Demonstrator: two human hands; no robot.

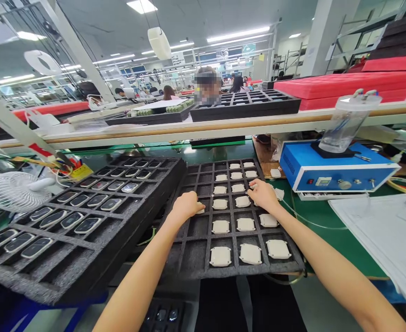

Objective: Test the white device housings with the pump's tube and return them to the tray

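In front of me lies a black foam tray (208,258) divided into compartments, several of which hold white, square-shaped plastic casings (220,256) with small corner lugs. My left hand (187,205) is over the tray's left part, fingers closed on a white casing, of which only an edge shows beside the fingertips. Over the right column is my right hand (264,195), its fingers bent together at another white casing that they partly hide. Left of this tray, a thicker black foam tray (120,235) carries several dark-faced, light-rimmed square pieces (88,225).
A blue machine (337,170) bearing a clear cylinder (344,127) stands at the right, with papers (386,230) in front. A white fan (14,191) is at far left. Across the back runs a shelf (175,133) with foam trays. Other people sit beyond.
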